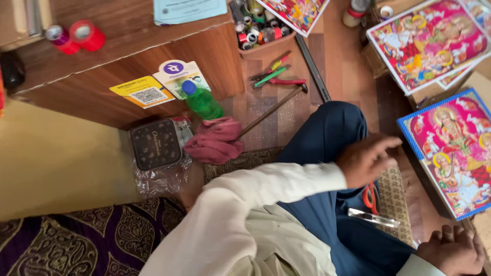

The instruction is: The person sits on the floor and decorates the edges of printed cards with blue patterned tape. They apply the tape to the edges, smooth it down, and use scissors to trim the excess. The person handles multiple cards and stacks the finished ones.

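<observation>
I sit on the floor in blue trousers (327, 138) and a white shirt. My left hand (365, 161) reaches across my knee with its fingers spread and holds nothing. Just below it lie orange-handled scissors (371, 197) and a clear strip (373, 219) on a patterned mat (394, 199). My right hand (450, 250) rests at the bottom right with its fingers curled in, nothing visible in it. A colourful framed picture (450, 153) lies on the floor to the right of my left hand.
More colourful prints (427, 41) lie at the top right. Ahead are a hammer (273, 107), pliers and screwdrivers (276, 74), a black bar (312, 66), a green bottle (202, 102), a maroon cloth (215, 140), a dark tin (156, 143) and a wooden counter (128, 66).
</observation>
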Tool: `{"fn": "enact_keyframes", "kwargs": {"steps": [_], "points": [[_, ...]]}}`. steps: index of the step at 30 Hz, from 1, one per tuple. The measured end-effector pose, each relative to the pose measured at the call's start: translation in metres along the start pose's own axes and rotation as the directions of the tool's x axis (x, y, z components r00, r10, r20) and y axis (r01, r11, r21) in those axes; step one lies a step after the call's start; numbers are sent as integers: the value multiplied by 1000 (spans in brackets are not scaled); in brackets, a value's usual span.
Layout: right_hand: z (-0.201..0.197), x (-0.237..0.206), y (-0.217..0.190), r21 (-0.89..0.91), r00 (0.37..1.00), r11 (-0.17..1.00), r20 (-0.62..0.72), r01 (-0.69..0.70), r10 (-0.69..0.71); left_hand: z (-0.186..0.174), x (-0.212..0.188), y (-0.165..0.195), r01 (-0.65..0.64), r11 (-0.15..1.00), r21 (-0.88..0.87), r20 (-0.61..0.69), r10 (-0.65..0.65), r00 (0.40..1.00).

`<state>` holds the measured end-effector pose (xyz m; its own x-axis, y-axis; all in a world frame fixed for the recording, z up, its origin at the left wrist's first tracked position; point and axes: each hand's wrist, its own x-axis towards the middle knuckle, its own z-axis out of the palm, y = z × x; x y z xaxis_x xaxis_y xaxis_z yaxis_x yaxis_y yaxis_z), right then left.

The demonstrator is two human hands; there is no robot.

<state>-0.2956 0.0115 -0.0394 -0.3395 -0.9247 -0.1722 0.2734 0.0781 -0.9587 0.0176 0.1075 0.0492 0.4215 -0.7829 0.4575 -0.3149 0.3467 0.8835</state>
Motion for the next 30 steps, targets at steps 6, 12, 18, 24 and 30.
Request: {"fn": "enact_keyframes", "kwargs": {"steps": [6,12,18,24,30], "points": [[50,-55,-17,-287,938,893,89,348,-336,-111,45,-66,94,986,139,-321,-45,946],[74,-67,-8,-316,901,878,362,359,-239,-214,168,-202,544,838,-46,-784,-368,501],[82,-55,5,-433,946,866,298,251,-125,-240,251,-235,521,812,-264,-766,-504,398],[91,-42,24,-504,940,822,325,264,-103,-246,278,-235,475,855,-208,-902,-355,245],[107,-35,35,-614,962,764,272,198,-30,-274,295,-252,98,652,-752,-628,-753,195]]}}
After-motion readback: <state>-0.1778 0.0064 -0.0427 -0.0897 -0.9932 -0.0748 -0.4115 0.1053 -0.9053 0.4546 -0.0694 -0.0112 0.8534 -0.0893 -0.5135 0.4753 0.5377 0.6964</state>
